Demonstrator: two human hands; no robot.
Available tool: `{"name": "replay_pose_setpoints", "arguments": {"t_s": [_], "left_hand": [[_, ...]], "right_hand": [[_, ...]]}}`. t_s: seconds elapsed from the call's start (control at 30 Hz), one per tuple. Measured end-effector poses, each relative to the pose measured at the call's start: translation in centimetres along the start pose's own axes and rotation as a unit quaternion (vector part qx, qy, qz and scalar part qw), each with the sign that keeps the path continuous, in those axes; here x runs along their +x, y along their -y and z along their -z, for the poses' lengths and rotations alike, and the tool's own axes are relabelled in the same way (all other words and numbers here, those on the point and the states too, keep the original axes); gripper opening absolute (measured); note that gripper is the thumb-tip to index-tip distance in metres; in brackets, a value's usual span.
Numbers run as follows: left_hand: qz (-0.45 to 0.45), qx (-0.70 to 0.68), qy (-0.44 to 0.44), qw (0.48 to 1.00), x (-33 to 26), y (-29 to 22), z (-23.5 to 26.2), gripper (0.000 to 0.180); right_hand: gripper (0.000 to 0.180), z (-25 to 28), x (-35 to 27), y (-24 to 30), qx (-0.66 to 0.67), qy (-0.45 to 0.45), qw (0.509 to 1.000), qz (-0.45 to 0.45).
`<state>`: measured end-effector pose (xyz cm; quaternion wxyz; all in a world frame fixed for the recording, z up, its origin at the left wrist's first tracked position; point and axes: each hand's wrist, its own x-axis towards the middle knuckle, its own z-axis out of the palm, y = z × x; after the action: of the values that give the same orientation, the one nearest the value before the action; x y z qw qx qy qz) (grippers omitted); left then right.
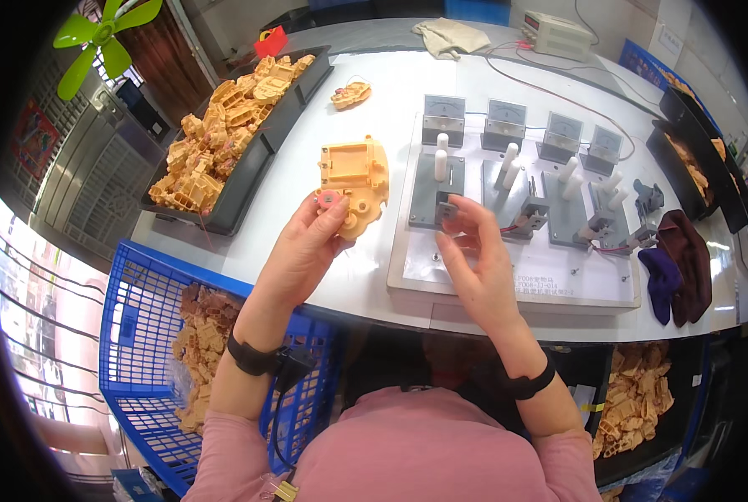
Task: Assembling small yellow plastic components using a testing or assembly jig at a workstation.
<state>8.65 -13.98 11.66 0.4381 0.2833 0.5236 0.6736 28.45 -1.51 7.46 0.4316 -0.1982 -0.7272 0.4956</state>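
Observation:
My left hand (308, 230) grips an orange-yellow plastic housing (353, 166) by its lower left edge. The housing has a rectangular recess and round bosses. Beside my thumb sits a small pink round piece (328, 199) with a metal centre. My right hand (478, 255) is at the leftmost station of a test fixture (516, 289), its thumb and index finger closed about a small dark grey block (446, 212). White pegs (441, 166) rise behind those fingers, below an analogue meter (444, 117). The other fingers curl inward.
A black tray (261, 159) heaped with similar parts stands left; one loose part (351, 95) lies beyond the housing. Below the table edge are a blue basket (139, 335) and another heap (637, 402). Dark cloths (683, 263) lie right, a power supply (558, 35) behind.

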Motion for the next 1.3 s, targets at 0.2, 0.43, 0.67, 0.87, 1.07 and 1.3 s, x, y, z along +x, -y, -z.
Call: {"name": "replay_pose_setpoints", "arguments": {"t_s": [0.2,0.43,0.67,0.87,1.07,1.3], "left_hand": [[-0.026,-0.021,-0.007,0.999,0.1,-0.1,-0.6,0.046],[0.099,-0.289,0.068,0.95,1.7,-0.4,0.6,0.035],[0.166,-0.368,0.114,0.908,3.7,0.1,0.0,0.037],[0.198,-0.396,0.132,0.887,4.9,-0.4,-0.1,0.035],[0.209,-0.382,0.118,0.892,5.6,-0.7,-0.4,0.035],[0.008,-0.008,-0.041,0.999,8.5,-1.1,-3.9,0.038]], "right_hand": [[0.04,0.2,-0.2,0.0,0.005,-0.003,1.0,-0.006],[0.027,1.0,-0.1,0.0,0.11,0.037,0.992,-0.046],[0.027,1.1,-0.1,0.2,0.114,0.038,0.992,-0.034],[0.028,1.1,0.0,0.2,0.107,0.037,0.993,-0.03],[0.029,1.2,-0.1,0.5,0.104,0.03,0.993,-0.035],[0.029,1.2,-0.1,0.4,0.1,0.034,0.994,-0.028]]}}
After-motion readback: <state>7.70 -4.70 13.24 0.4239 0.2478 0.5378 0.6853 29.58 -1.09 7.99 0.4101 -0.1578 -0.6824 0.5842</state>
